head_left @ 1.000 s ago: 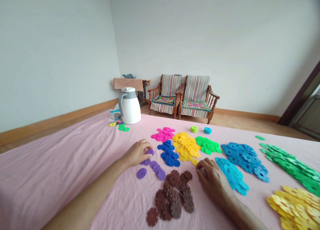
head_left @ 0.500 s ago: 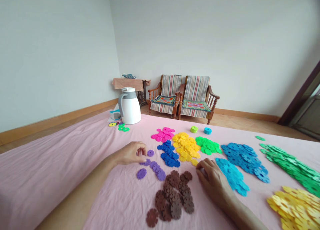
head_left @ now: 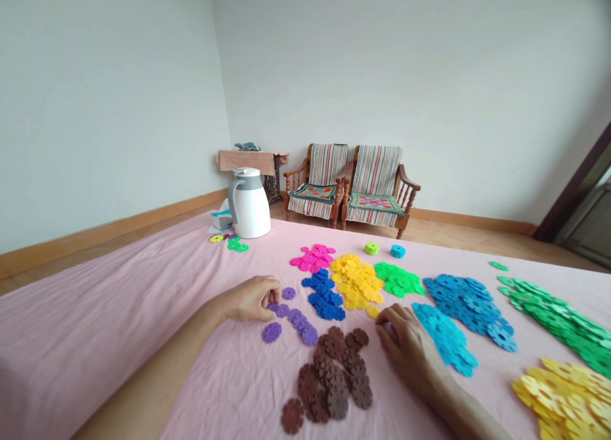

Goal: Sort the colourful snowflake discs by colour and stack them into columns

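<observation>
White jug on the pink cloth, its contents hidden; left hand curled, fingers pressed together just beside purple discs; right hand cupped between brown discs and light blue discs, any pinch hidden

The purple discs are flat, toothed plastic rings lying in a loose, overlapping line, their near end just under the fingertips of the left hand. One purple disc sits apart beyond that hand, and another lies alone nearer the viewer. The brown discs form a heaped, overlapping cluster between the hands, with one brown disc slightly apart at the near edge. The right hand rests just beside that cluster, its curled fingers hiding whatever lies beneath them.
</observation>
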`<state>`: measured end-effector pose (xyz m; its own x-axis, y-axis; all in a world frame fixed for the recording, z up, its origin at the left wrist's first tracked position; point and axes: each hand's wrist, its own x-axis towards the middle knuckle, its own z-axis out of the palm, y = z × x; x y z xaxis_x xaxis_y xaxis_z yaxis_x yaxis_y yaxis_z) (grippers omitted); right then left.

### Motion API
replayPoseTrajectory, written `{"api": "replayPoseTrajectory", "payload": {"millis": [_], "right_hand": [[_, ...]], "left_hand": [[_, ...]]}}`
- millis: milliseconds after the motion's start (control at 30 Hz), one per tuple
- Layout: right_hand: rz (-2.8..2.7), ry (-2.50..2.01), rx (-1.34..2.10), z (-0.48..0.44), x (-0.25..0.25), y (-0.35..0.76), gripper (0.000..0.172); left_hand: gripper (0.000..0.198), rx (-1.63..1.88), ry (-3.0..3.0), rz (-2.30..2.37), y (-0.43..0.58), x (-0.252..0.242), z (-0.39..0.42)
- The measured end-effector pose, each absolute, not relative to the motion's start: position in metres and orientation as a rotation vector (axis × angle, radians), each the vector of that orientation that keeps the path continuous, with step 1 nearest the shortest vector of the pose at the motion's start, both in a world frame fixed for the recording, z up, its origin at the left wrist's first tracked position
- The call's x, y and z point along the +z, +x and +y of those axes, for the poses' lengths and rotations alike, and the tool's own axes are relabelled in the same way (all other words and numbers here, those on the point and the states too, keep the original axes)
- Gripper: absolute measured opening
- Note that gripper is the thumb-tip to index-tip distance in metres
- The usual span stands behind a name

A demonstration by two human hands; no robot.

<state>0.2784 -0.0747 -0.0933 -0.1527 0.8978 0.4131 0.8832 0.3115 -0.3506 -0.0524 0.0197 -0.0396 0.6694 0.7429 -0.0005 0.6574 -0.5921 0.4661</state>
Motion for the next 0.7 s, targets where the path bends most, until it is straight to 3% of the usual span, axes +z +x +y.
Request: {"api": "replayPoseTrajectory", "payload": {"millis": [333, 700], "right_hand": [[-2.032, -1.557, -0.017, -0.076, -0.092, 0.277, 0.017], [-2.047, -1.601, 0.023, -0.076, -0.090, 0.276, 0.018]], "left_hand": [[0.016, 0.814, 2.485, 1.170, -0.035, -0.043, 0.025], [0.022, 0.741, 2.541, 1.127, -0.026, -0.052, 0.024]]}}
